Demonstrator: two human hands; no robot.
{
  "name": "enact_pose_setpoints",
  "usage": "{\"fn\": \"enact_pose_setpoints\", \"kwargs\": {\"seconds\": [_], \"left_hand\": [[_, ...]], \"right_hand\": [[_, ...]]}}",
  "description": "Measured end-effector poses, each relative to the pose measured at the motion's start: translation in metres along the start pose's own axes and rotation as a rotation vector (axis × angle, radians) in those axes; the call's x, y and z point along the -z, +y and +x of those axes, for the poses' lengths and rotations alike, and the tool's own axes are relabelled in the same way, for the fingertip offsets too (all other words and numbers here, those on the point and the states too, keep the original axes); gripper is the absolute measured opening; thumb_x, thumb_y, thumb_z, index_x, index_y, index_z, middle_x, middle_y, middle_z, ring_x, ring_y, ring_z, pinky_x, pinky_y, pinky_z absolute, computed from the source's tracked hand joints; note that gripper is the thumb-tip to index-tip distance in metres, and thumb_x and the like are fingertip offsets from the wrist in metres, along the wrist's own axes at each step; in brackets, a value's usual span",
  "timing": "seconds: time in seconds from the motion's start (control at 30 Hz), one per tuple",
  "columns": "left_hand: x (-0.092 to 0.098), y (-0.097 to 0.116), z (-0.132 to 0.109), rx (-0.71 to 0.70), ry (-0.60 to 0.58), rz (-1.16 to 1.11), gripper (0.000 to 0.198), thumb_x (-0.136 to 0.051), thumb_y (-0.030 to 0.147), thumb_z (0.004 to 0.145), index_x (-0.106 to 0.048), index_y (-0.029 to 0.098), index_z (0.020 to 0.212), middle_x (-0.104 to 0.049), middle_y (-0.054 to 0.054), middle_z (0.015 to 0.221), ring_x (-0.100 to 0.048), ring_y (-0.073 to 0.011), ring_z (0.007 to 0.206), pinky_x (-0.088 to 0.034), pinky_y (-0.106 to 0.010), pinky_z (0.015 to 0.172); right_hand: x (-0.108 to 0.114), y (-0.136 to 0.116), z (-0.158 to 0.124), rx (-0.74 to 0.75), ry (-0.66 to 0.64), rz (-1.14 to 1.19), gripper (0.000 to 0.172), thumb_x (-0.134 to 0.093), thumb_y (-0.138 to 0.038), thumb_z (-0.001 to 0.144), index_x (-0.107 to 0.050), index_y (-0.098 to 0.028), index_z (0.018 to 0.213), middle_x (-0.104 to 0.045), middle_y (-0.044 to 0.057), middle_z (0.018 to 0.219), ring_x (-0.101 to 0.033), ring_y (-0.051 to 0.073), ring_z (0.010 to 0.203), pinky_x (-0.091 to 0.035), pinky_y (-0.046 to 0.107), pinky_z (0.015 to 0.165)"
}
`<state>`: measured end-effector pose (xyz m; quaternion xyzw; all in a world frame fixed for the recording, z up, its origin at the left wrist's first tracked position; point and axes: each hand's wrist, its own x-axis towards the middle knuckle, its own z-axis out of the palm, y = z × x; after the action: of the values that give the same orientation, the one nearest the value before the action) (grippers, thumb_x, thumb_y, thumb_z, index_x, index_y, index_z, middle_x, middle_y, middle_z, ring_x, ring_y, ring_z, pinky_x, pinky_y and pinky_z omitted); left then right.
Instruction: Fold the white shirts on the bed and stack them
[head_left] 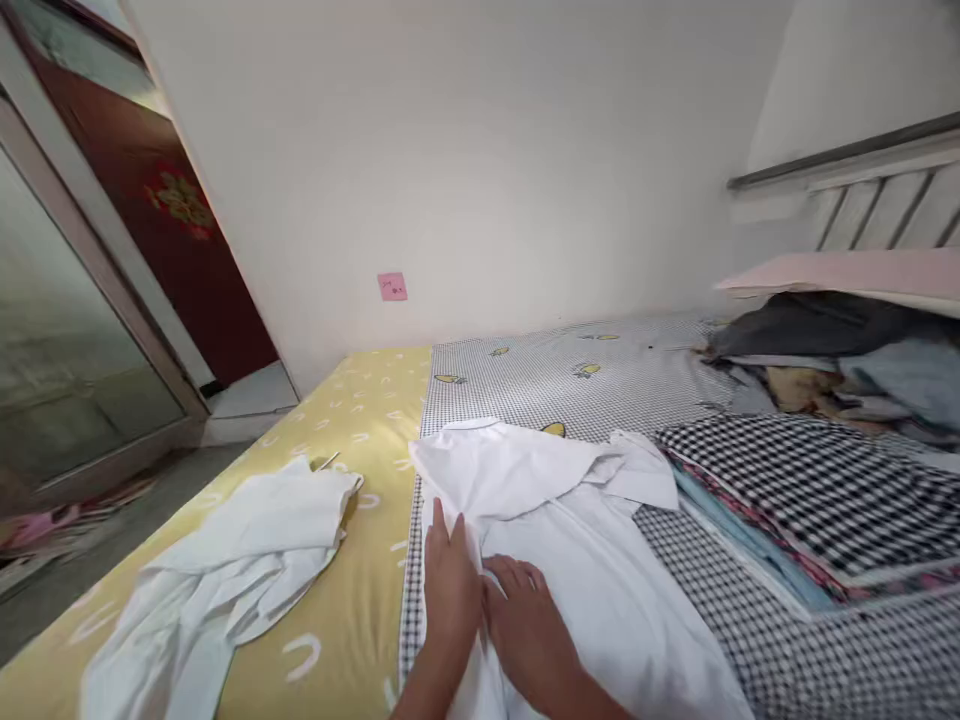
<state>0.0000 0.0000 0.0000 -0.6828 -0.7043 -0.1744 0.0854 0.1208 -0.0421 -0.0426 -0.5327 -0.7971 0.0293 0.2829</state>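
Note:
A white shirt (585, 560) lies spread on the checked sheet, its upper part and one sleeve folded across. My left hand (451, 575) rests on the shirt's left side with its fingers stretched out and apart. Just to the right, my right hand (525, 615) lies on the same cloth, fingers extended and slightly bent, its thumb side close against my left hand. Neither hand shows cloth gripped in it. A crease runs down the fabric between the hands.
A crumpled white garment (255, 540) lies on the yellow bedding (375, 400) at left. Folded cloths topped by a checked one (817, 490) sit at right, before a clothing heap (825, 350). The wall (525, 170) bounds the bed's far side.

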Motion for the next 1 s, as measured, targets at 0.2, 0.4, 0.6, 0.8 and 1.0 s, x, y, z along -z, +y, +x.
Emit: {"fn": "enact_pose_setpoints", "kwargs": {"seconds": [0.2,0.4,0.6,0.8,1.0], "left_hand": [[-0.041,-0.017,0.024,-0.05,-0.048,0.093,0.062,-0.032,-0.002,0.089,-0.052,0.008,0.146,-0.046,-0.015,0.158,-0.04,-0.0269,0.149,-0.037,-0.045,0.122],[-0.066,-0.03,0.011,-0.143,0.15,0.183,0.06,-0.033,0.006,0.094,-0.049,0.018,0.15,-0.048,-0.01,0.158,-0.043,-0.0281,0.148,-0.038,-0.052,0.121],[-0.068,-0.025,0.01,-0.103,0.187,0.163,0.059,-0.034,0.007,0.094,-0.052,0.021,0.148,-0.051,-0.007,0.156,-0.043,-0.0279,0.148,-0.034,-0.055,0.123],[-0.067,-0.022,0.005,-0.042,0.193,0.099,0.056,-0.036,0.017,0.097,-0.047,0.021,0.152,-0.049,-0.007,0.158,-0.04,-0.0253,0.149,-0.031,-0.053,0.124],[-0.062,-0.015,0.008,0.0,0.286,0.082,0.053,-0.037,0.025,0.101,-0.041,0.027,0.154,-0.049,-0.009,0.158,-0.043,-0.0234,0.148,-0.034,-0.051,0.122]], "right_hand": [[-0.004,0.004,-0.001,-0.045,-0.068,0.085,0.033,-0.057,-0.015,0.093,-0.07,-0.029,0.119,-0.064,0.004,0.141,-0.052,0.025,0.135,-0.031,0.043,0.114],[0.034,0.031,0.077,-0.188,-0.209,0.363,0.032,-0.042,-0.019,0.098,-0.073,-0.027,0.1,-0.078,-0.002,0.098,-0.068,0.015,0.095,-0.045,0.028,0.089],[0.051,0.1,0.194,-0.345,-0.144,-0.039,0.041,-0.045,-0.024,0.097,-0.061,-0.026,0.135,-0.053,0.01,0.151,-0.051,0.027,0.129,-0.037,0.042,0.105],[0.04,0.131,0.22,-0.435,-0.215,-0.177,0.031,-0.056,-0.04,0.093,-0.07,-0.021,0.114,-0.058,0.015,0.137,-0.051,0.032,0.123,-0.036,0.047,0.099],[0.068,0.132,0.193,-0.255,-0.167,-0.263,0.025,-0.051,-0.035,0.098,-0.071,-0.021,0.093,-0.068,0.008,0.109,-0.055,0.024,0.109,-0.033,0.038,0.093]]}}
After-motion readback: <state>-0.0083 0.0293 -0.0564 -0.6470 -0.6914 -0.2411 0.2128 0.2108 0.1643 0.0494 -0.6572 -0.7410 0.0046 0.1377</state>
